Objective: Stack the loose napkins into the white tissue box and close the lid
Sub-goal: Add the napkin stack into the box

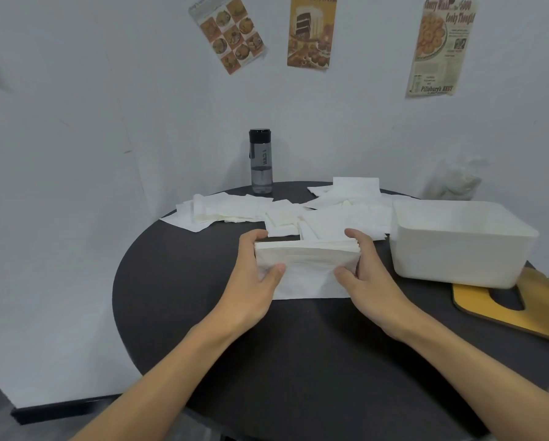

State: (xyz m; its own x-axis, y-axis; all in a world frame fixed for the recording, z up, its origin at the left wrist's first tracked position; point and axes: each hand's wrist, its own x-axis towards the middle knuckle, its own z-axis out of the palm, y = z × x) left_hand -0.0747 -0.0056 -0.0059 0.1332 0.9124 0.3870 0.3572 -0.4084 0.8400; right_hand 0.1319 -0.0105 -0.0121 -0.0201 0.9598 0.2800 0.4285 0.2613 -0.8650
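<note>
I have my left hand (pixel 254 270) and right hand (pixel 364 268) clamped on the two ends of a squared stack of white paper napkins (pixel 308 254), low over the round black desk (pixel 187 313). I judge this the gathering step. Next the stack must travel right and drop level into the open white plastic tissue box (pixel 457 262), whose yellow wooden slotted lid (pixel 540 316) lies against its near side. Loose white napkins (pixel 235 208) lie behind. A wall poster (pixel 438 49) reads "Pillsbury's BEST".

A small eating corner, home or café. Cake and cookie posters (pixel 311 30) hang on the white wall (pixel 108 122) well beyond the left hand (pixel 254 276) and right hand (pixel 372 276); under both lies a round dark counter (pixel 187 297) with a water bottle (pixel 261 162).
</note>
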